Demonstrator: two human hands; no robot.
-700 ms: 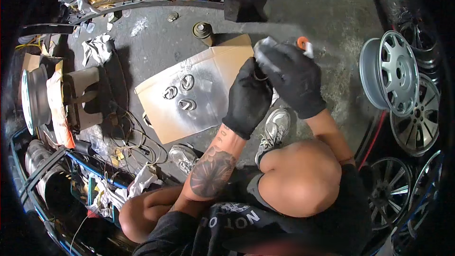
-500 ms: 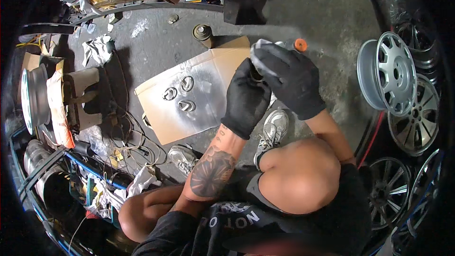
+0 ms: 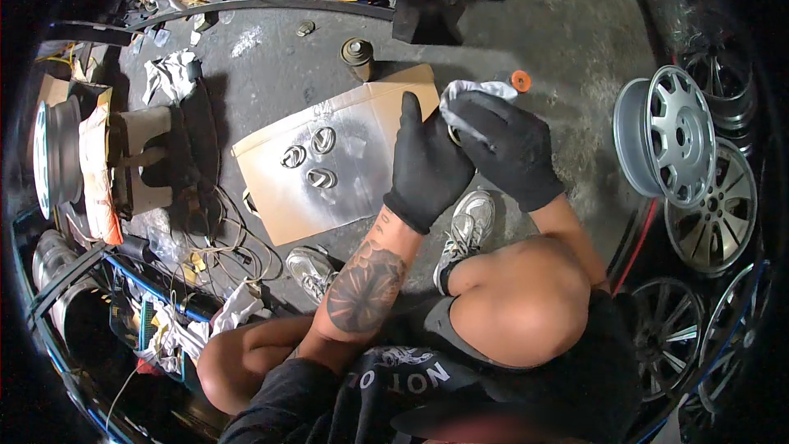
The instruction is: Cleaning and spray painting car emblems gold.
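The gloved fingers (image 3: 498, 113) are black, the cloth (image 3: 462, 87) at them greyish white. Left of the fingers, tan cardboard (image 3: 411, 86) carries a misty silver-grey patch and silver-and-dark oval emblems (image 3: 324, 141); rightward, an alloy wheel (image 3: 693, 136) is silver.

Place: workshop, vehicle-wheel kind.
Landmark: flat tan cardboard sheet (image 3: 353, 189) bearing a silver-grey powdery stain, laid on a scuffed grey concrete floor (image 3: 567, 41).
Right of sheet, well apart: upright silver multi-spoke metal wheel rim (image 3: 670, 133); beside it, dull grey-gold spoked metal wheel rim (image 3: 713, 204).
Lower right of sheet: dark thin-spoked wheel rim (image 3: 657, 335).
Left of sheet, well apart: silver wheel rim standing on edge (image 3: 70, 152).
Upper left of sheet: crumpled white rag (image 3: 171, 78).
Just above sheet: dark cylindrical can (image 3: 358, 62).
At sheet's right side: left hand (image 3: 427, 164) and right hand (image 3: 509, 144), black-gloved.
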